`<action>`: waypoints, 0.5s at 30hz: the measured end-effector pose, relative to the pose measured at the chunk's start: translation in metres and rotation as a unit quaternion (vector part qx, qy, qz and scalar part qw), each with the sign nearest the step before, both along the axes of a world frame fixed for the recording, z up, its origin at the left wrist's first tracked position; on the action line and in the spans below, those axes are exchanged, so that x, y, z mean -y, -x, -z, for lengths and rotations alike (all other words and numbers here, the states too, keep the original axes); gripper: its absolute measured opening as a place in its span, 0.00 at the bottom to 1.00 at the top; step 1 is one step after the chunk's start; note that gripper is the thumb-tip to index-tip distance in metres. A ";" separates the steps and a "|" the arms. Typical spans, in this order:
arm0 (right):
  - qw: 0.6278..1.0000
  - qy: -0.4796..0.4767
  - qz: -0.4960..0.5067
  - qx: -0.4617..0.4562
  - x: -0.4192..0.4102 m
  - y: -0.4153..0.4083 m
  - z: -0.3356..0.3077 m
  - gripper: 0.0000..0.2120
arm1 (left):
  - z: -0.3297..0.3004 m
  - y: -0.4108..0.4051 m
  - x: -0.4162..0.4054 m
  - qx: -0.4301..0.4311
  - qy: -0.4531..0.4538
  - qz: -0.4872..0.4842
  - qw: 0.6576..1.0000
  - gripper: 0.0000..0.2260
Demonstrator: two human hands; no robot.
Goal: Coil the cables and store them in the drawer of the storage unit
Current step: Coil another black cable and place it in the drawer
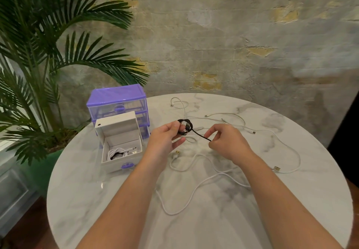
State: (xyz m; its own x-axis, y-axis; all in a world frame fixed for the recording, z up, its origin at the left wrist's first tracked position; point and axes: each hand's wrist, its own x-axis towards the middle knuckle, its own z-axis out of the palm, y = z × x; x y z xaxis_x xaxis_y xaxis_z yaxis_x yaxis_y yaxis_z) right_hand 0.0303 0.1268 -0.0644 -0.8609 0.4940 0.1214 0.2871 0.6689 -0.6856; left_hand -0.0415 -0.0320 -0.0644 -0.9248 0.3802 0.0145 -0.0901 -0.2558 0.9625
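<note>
A black cable (202, 136) is partly wound into a small coil around the fingers of my left hand (167, 142), above the table's middle. My right hand (227, 143) pinches the cable's free end just to the right of the coil. The purple storage unit (116, 101) stands at the table's left rear. Its pulled-out drawer (122, 163) lies on the table in front of it, with a coiled white cable (117, 152) inside. Several loose white cables (194, 188) sprawl over the table under and beyond my hands.
A white box (116, 126) with a raised lid stands between the drawer and the unit. The round marble table (272, 210) ends close on all sides. A palm plant (38, 64) stands off the left edge.
</note>
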 end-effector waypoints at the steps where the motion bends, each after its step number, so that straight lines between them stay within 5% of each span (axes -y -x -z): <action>1: 1.000 -0.008 -0.016 0.000 0.002 0.000 0.000 0.14 | 0.001 0.001 0.000 -0.001 -0.004 0.000 1.000 0.09; 15: 0.972 0.150 -0.061 -0.168 0.016 0.004 -0.003 0.09 | -0.006 -0.007 0.002 0.017 -0.022 0.075 0.997 0.12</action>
